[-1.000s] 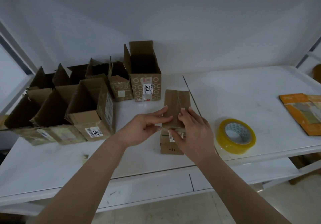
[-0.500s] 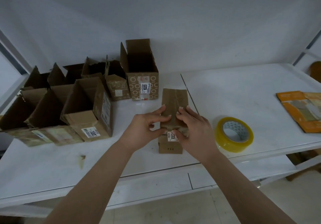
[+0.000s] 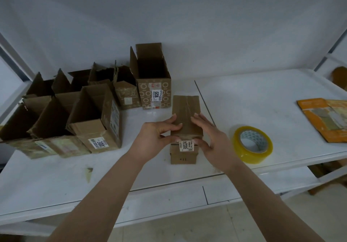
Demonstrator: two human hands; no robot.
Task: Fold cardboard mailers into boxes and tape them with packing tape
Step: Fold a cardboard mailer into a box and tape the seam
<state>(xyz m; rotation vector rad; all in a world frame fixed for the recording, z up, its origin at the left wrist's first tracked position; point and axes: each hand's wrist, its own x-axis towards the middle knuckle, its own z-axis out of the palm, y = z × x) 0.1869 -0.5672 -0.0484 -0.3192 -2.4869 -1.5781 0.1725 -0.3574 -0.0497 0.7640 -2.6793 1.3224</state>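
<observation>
A small brown cardboard box [image 3: 186, 110] stands at the middle of the white table [image 3: 253, 99], its top flaps closed with clear tape along the seam. A white label reading 30024 [image 3: 185, 146] is on its near face. My left hand [image 3: 155, 138] lies at the box's near left corner, fingers flat on the top and thumb pressing the near face. My right hand [image 3: 212, 138] mirrors it at the near right corner, fingers on top, thumb by the label. A yellow roll of packing tape [image 3: 252, 145] lies flat on the table to the right of the box.
Several open-topped cardboard boxes [image 3: 97, 121] crowd the table's left side, and a taller patterned one marked 1020 [image 3: 154, 84] stands behind the small box. Flat orange mailers [image 3: 324, 119] lie at the right edge. A wall closes off the back.
Both hands have slid toward the box's near top edge, and the thumbs now press down over the near face beside the label. The box has stayed in place.
</observation>
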